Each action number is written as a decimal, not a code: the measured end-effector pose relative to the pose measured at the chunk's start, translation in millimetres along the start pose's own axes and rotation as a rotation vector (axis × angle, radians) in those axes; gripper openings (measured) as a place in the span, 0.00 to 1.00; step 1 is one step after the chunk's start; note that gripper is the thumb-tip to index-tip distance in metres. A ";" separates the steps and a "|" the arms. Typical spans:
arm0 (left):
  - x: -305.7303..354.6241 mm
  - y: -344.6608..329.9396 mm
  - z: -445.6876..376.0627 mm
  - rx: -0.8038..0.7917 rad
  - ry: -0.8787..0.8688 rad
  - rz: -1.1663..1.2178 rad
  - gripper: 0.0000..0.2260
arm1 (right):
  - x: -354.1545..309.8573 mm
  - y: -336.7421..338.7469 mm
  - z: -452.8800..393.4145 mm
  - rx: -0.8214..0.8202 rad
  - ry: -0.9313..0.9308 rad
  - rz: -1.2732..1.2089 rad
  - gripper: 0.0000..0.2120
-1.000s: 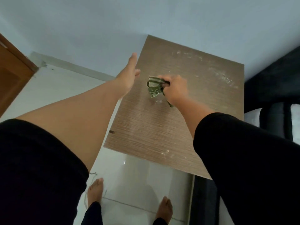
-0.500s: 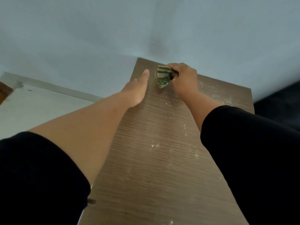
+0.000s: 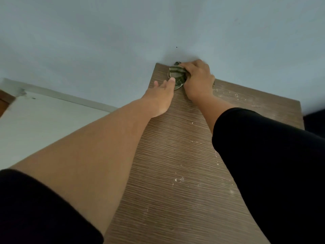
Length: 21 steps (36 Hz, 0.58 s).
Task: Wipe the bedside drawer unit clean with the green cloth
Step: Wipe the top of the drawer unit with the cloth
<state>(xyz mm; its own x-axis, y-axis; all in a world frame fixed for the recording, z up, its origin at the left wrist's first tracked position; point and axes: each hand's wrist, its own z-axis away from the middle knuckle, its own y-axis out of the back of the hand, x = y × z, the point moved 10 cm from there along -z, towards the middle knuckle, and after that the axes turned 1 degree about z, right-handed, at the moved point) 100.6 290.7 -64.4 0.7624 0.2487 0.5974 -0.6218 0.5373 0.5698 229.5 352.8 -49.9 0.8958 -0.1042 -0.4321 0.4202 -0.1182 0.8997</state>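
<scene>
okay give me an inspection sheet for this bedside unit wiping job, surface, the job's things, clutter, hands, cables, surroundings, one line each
Surface: wood-grain top of the drawer unit, with white specks and smears along its right side and far right edge.
Job's things: green cloth, bunched at the far left corner of the top, against the wall.
Clutter: nothing seen on the top besides the cloth.
Hands: right hand closed on the cloth, pressing it down; left hand flat and open on the top's left edge, fingertips touching the cloth.
Cables: nothing seen.
Surroundings: pale blue wall behind the unit; light floor to the left; something dark at the far right, too little in view to identify.
</scene>
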 end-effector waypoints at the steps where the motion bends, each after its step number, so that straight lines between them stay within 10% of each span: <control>1: 1.6 -0.6 1.3 -0.024 -0.004 -0.008 0.22 | 1.5 -1.7 0.1 0.001 0.000 -0.004 0.19; 21: -8.9 -3.5 -16.6 -0.019 -0.042 0.028 0.32 | 1.9 -9.3 18.3 -0.108 -0.011 -0.084 0.21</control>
<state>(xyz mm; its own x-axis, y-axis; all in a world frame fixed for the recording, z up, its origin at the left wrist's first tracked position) 99.0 300.0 -81.1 0.7360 0.2299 0.6368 -0.6392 0.5457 0.5418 224.7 335.6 -60.2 0.8556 -0.1092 -0.5060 0.5070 -0.0203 0.8617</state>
